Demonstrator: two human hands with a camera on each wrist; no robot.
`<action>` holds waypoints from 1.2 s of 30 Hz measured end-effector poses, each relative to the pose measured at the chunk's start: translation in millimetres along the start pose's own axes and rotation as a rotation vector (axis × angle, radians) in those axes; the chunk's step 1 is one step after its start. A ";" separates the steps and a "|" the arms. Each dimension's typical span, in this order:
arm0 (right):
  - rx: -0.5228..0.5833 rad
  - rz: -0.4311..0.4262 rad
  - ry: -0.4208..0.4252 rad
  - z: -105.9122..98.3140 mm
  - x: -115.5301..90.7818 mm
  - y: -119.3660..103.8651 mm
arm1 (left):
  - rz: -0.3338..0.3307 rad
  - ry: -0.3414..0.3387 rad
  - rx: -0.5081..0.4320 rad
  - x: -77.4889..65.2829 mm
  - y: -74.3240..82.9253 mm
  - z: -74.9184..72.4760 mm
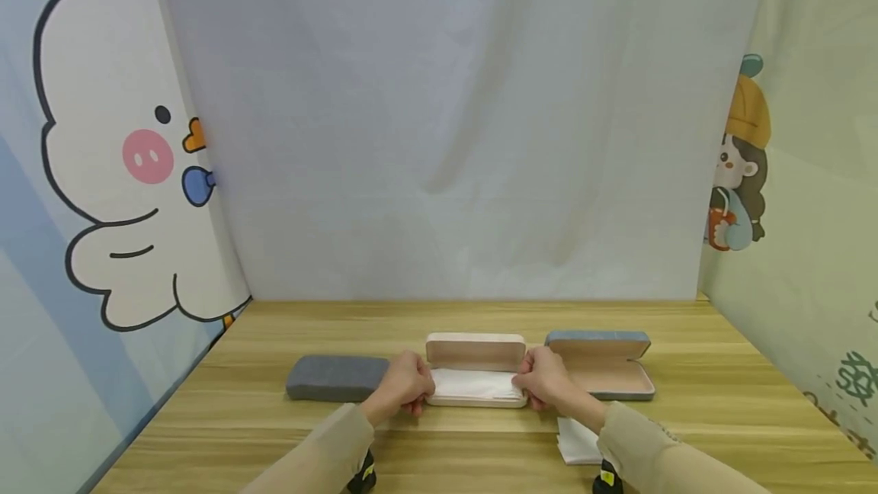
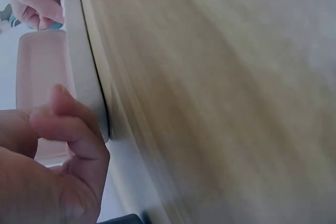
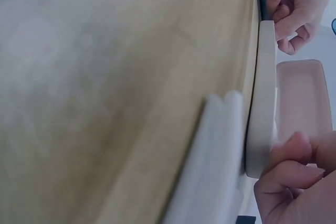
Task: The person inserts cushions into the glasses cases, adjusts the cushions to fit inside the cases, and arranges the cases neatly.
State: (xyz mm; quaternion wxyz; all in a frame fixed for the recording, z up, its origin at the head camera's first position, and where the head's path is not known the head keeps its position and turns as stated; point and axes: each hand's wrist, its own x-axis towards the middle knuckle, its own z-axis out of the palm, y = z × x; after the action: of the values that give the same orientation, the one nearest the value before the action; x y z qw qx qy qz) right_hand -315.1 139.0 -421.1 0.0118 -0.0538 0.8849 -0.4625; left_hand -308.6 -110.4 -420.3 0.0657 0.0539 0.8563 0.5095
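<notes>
A cream glasses case [image 1: 476, 402] stands with its lid raised at the middle of the table. Inside its base lies a folded white cloth [image 1: 475, 383], spread along the length of the case. At the left end my left hand [image 1: 405, 383] pinches the cloth between thumb and forefinger, its other fingers curled outside the rim. The right hand [image 1: 545, 378] pinches the opposite end in the same way. In the left wrist view, the pink lining of the lid [image 2: 44, 61] shows behind the fingers.
A closed grey glasses case [image 1: 334, 377] lies beside my left hand. To the right, a blue-grey case [image 1: 598, 337] stands with its lid up, partly behind the right hand. More folded white cloths [image 1: 578, 444] lie under the right forearm, near the front.
</notes>
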 end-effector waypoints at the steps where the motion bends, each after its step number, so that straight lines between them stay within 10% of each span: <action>1: -0.004 -0.005 -0.010 -1.3 -0.7 -0.6 | -0.010 -0.016 -0.018 0.0 -0.4 -1.0; 14: -0.089 -0.034 -0.268 -16.8 -4.9 1.1 | -0.072 -0.334 -0.102 7.4 -2.3 -20.2; 36: -0.123 -0.059 -0.190 -0.1 3.2 5.5 | 0.060 -0.119 0.190 5.3 -3.4 -7.5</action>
State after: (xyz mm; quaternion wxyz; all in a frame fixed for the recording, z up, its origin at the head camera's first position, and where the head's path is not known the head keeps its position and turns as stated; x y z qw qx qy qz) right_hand -318.7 141.8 -425.5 0.0790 -0.1240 0.9046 -0.4002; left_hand -315.2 -117.7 -420.1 0.0958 0.1157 0.8933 0.4237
